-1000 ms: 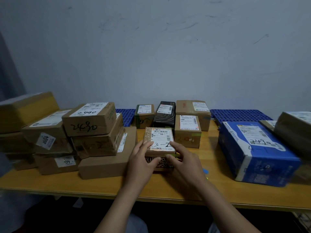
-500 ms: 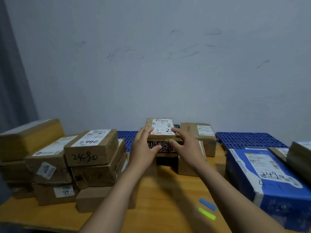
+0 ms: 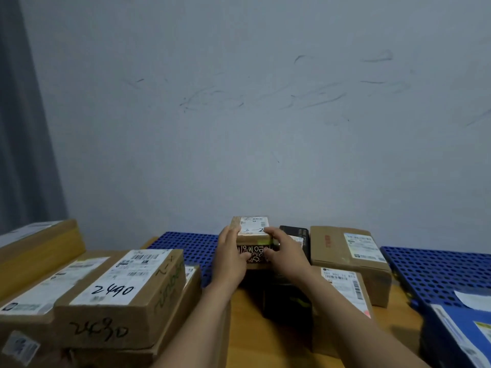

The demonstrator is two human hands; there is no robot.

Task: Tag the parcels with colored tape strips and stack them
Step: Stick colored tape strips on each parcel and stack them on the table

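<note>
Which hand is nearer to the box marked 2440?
Left. The left hand holds the small parcel on the side facing the 2440 box; the right hand holds its far side.

A table lane [image 3: 247,328] lies open between box stack [image 3: 119,301] and black parcel [image 3: 287,301].

The scene is dimly and evenly lit with a cool, bluish cast, so that the wall [image 3: 265,128] is rendered a flat grey-blue, and the source of the light cannot be made out. Soft-edged shadows are thrown across the wooden table [image 3: 247,338], and the space just beneath the small parcel [image 3: 253,236] is lost in darkness with little detail kept. Fine print on the cartons [image 3: 114,282] at the left is smeared by blur, the blue parcel [image 3: 459,338] in the lower right corner is softened, and the curtain [image 3: 24,128] at the left edge is made to lean by wide-angle distortion.
</note>
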